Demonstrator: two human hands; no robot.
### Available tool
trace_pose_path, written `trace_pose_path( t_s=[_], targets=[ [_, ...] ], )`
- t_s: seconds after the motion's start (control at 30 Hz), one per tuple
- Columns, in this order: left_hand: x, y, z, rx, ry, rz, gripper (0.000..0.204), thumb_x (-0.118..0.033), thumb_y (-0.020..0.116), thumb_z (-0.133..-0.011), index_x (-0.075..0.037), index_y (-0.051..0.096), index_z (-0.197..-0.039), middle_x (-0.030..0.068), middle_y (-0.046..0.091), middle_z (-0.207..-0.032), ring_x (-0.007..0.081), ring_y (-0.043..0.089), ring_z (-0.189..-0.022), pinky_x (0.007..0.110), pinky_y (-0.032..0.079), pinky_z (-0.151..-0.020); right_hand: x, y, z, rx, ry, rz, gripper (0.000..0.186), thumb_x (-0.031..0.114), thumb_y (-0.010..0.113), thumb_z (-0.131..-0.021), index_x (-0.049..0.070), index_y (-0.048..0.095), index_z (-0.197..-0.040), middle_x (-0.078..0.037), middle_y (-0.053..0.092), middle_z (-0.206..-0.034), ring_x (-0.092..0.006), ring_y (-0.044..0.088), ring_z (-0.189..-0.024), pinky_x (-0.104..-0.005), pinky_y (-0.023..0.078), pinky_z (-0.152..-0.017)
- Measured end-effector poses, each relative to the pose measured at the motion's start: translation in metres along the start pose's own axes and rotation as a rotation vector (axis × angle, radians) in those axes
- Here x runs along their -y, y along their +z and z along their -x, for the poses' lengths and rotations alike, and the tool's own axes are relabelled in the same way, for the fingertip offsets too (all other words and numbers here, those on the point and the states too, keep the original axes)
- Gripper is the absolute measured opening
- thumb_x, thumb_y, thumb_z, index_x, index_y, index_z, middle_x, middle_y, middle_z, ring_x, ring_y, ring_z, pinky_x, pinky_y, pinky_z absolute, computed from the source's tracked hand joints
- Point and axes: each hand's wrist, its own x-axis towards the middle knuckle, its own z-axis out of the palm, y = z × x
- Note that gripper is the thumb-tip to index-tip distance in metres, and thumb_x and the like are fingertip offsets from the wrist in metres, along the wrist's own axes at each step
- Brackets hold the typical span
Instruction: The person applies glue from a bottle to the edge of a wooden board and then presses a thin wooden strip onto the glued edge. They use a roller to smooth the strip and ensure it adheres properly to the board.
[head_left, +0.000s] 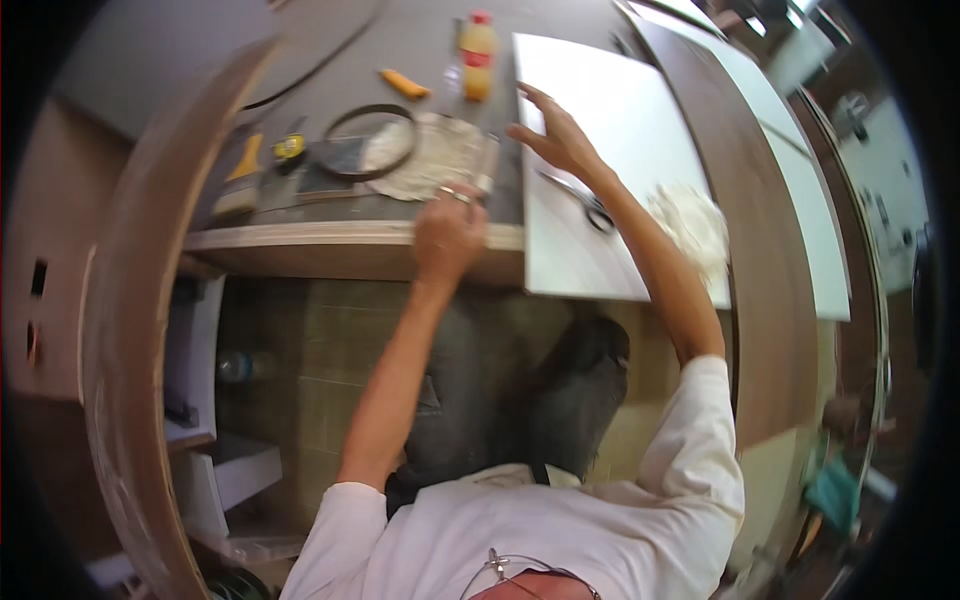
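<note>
My left hand (pixel 450 230) is curled at the front of a pale crumpled cloth (pixel 430 140), near a narrow blurred object (pixel 488 160); what it grips is unclear. My right hand (pixel 560 140) has fingers apart at the left edge of a white panel (pixel 620 90). Below it on the panel lie scissors (pixel 598 213) and a cream cloth (pixel 690 230). A dark band loop (pixel 403 125) overlaps the pale cloth, beside a tape measure (pixel 290 147) and a paintbrush (pixel 240 180). An orange utility knife (pixel 404 83) and a bottle of orange drink (pixel 478 55) stand or lie farther back.
A tall curved-looking board (pixel 135 330) borders the left, with open drawer boxes (pixel 235 470) and a plastic bottle (pixel 235 366) low beside it. A brown board (pixel 755 270) runs along the right. My legs are over the tiled floor (pixel 335 350); a teal item (pixel 830 485) lies lower right.
</note>
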Motion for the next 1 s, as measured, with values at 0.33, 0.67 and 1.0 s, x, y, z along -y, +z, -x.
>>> trace_pose_path(
  t_s=[0.33, 0.67, 1.0],
  targets=[
    [0.026, -0.006, -0.008, 0.1, 0.041, -0.02, 0.025, -0.011, 0.055, -0.093, -0.003, 0.072, -0.11, 0.0178, 0.072, -0.101, 0.0308, 0.07, -0.088, 0.039, 0.054, -0.08, 0.071, 0.011, 0.119, -0.289, 0.137, 0.046, 0.069, 0.04, 0.081, -0.074, 0.008, 0.056, -0.13, -0.016, 0.062, -0.122, -0.0329, 0.053, -0.124, -0.0524, 0.034, -0.109],
    [0.027, 0.0, -0.008, 0.17, -0.046, -0.023, 0.024, -0.014, 0.055, -0.096, -0.002, 0.073, -0.107, 0.014, 0.073, -0.102, 0.0256, 0.07, -0.091, 0.034, 0.054, -0.082, 0.112, -0.029, 0.202, -0.896, -0.078, -0.192, 0.041, 0.018, 0.077, -0.077, 0.015, 0.064, -0.116, -0.006, 0.063, -0.119, -0.0231, 0.058, -0.119, -0.0521, 0.038, -0.111],
    [0.021, -0.004, 0.0, 0.042, 0.086, -0.145, 0.021, -0.011, 0.057, -0.093, -0.002, 0.075, -0.1, 0.0117, 0.075, -0.097, 0.0264, 0.072, -0.087, 0.036, 0.055, -0.076, 0.118, 0.046, 0.708, -1.552, 2.043, 0.017, 0.107, 0.054, 0.084, -0.072, -0.009, 0.03, -0.141, -0.024, 0.042, -0.138, -0.0321, 0.047, -0.122, -0.0441, 0.039, -0.105]
  ],
)
